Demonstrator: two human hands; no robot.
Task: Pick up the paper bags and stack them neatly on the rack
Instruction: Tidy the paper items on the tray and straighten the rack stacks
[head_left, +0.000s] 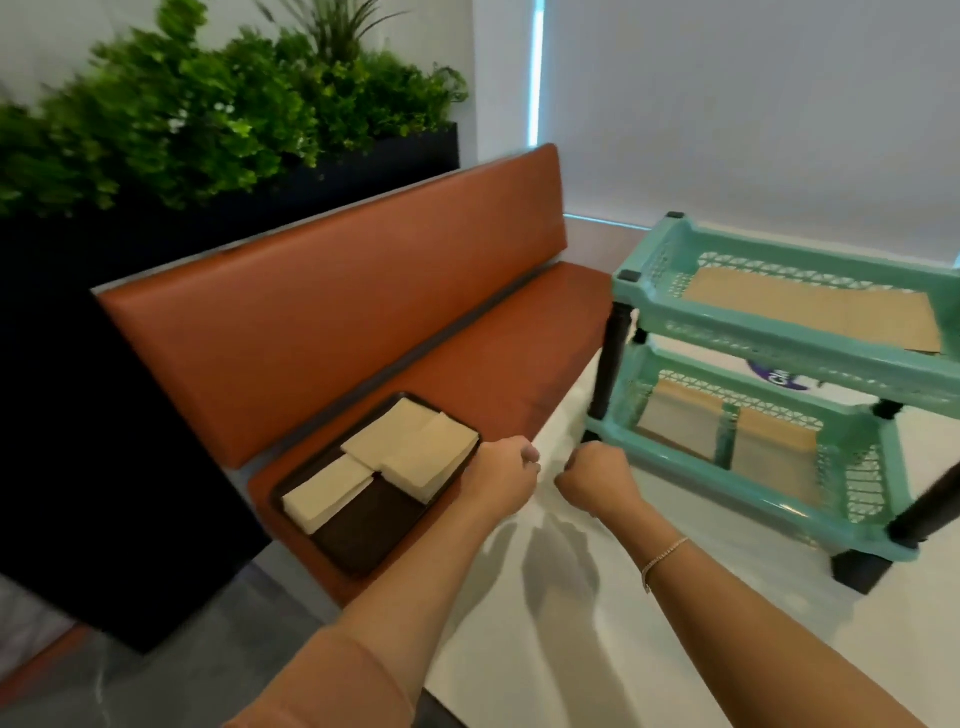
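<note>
A teal two-shelf rack (769, 317) stands on the white table (571, 623) at the right. A flat brown paper bag (810, 312) lies on its top shelf, and more brown bags (727, 441) lie on the lower shelf. On the orange bench, a dark tray (363, 540) holds stacks of pale folded paper bags (410, 452). My left hand (506, 470) hovers by the tray's right corner, fingers curled, holding nothing visible. My right hand (597, 475) is a loose fist above the table just left of the rack, also holding nothing.
The orange padded bench (363, 291) runs along the table's far left side. Behind it stands a black planter (104, 364) with green plants. A white blind covers the window behind the rack. Grey floor shows at the lower left.
</note>
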